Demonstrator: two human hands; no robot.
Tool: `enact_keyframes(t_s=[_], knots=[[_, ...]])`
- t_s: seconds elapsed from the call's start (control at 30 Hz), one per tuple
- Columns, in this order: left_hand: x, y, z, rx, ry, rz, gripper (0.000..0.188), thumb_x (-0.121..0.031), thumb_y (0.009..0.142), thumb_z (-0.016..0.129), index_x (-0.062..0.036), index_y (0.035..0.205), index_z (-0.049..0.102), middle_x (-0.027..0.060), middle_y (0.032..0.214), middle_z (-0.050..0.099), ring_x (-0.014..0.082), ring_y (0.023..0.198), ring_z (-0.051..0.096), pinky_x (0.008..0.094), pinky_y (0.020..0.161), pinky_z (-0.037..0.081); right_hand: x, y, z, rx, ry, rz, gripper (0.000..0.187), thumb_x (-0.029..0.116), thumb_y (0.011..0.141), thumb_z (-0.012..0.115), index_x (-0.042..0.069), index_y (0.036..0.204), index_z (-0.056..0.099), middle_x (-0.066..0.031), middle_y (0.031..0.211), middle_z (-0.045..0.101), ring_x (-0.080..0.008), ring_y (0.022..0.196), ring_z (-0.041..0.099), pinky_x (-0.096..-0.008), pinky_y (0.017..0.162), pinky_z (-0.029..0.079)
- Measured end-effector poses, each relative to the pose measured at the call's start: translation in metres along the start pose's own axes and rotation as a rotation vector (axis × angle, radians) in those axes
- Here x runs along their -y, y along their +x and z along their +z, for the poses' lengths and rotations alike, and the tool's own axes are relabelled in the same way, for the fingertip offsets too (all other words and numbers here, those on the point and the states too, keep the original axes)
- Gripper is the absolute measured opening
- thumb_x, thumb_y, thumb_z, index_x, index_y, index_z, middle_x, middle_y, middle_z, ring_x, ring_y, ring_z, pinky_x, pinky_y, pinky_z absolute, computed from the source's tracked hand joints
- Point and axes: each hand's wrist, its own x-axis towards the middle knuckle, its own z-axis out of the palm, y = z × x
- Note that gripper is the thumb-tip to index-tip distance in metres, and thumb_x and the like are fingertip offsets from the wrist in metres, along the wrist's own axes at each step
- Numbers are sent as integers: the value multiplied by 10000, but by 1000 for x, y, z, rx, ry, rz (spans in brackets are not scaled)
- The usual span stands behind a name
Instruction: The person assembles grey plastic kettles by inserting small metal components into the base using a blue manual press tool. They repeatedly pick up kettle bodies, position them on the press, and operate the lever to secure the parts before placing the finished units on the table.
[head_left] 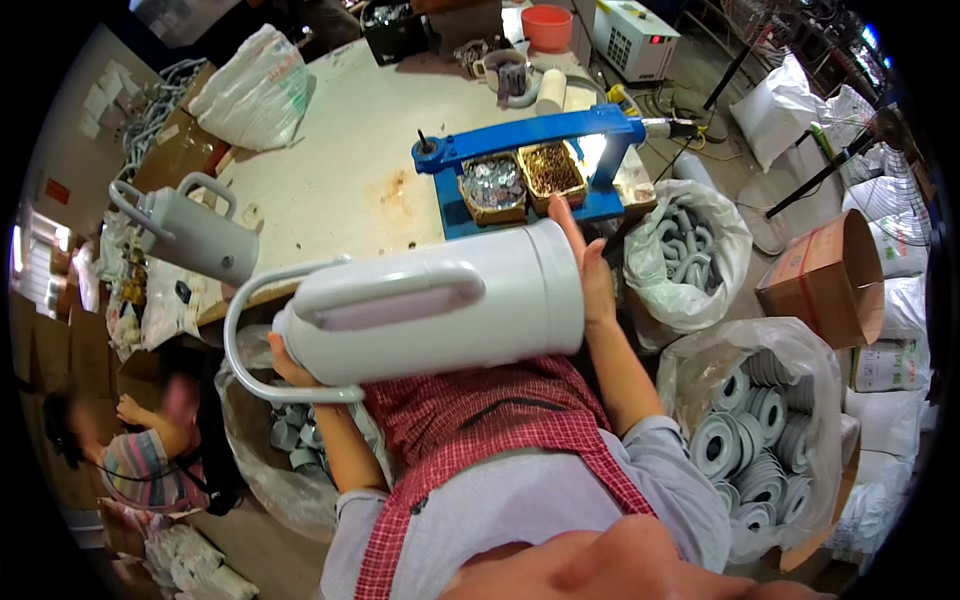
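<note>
A light grey thermos jug (430,305) lies sideways in front of my chest, with a side handle facing up and a looped carrying handle at its left end. My left hand (290,365) is closed round the narrow left end, its fingers partly hidden behind the jug. My right hand (592,275) presses its palm and fingers against the round base at the right end. Beyond the jug stands a blue bench press (530,140) holding one box of silvery metal pieces (492,183) and one of small brass-coloured fasteners (552,170).
A second grey jug (200,235) sits at the table's left edge. Plastic-lined bags hold grey curved handles (685,245), grey ring parts (760,430) and grey caps (297,430). A white bag (255,90) lies on the table (350,120). Another person (150,450) is at lower left.
</note>
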Motion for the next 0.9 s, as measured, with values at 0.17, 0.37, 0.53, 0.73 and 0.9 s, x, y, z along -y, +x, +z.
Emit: enact_keyframes(t_s=[0.17, 0.37, 0.53, 0.73, 0.9], knots=[[-3, 37, -61, -74, 189, -56, 545, -422, 973, 379, 48, 1153, 588, 136, 1030, 650, 244, 894, 647, 350, 777, 535, -11, -13, -30, 173, -76, -192, 816, 637, 931, 330, -15, 1421, 359, -163, 1383, 451, -291, 1290, 425, -395, 1087, 285], [-36, 5, -29, -224, 481, 249, 448, -338, 961, 450, 53, 979, 668, 88, 870, 678, 174, 747, 639, 311, 675, 512, -58, -13, 35, -56, -49, 88, 604, 502, 958, 436, -29, 1224, 549, -144, 1094, 608, -263, 957, 573, -351, 844, 453], [-115, 20, -17, 519, 932, 1106, 502, -346, 902, 537, 17, 562, 470, 85, 560, 435, 215, 526, 451, 501, 769, 498, -113, 11, 58, 384, 346, 1046, 567, 508, 963, 451, 47, 1278, 547, -107, 1218, 600, -203, 1046, 579, -334, 887, 455], [-172, 142, -21, 28, 1025, 923, 334, -272, 929, 593, 17, 770, 647, 83, 643, 547, 112, 552, 459, 260, 582, 422, -110, 15, 35, 149, 116, 548, 467, 360, 981, 498, -3, 1270, 545, -81, 1053, 665, -121, 874, 623, -253, 773, 487], [-210, 254, -16, -75, 1704, 925, 612, -621, 877, 472, -81, 686, 687, 182, 625, 605, 383, 647, 606, 450, 589, 446, -117, 2, 12, 176, 6, 619, 410, 300, 975, 529, -15, 1234, 567, -71, 991, 675, -126, 819, 632, -259, 744, 501]])
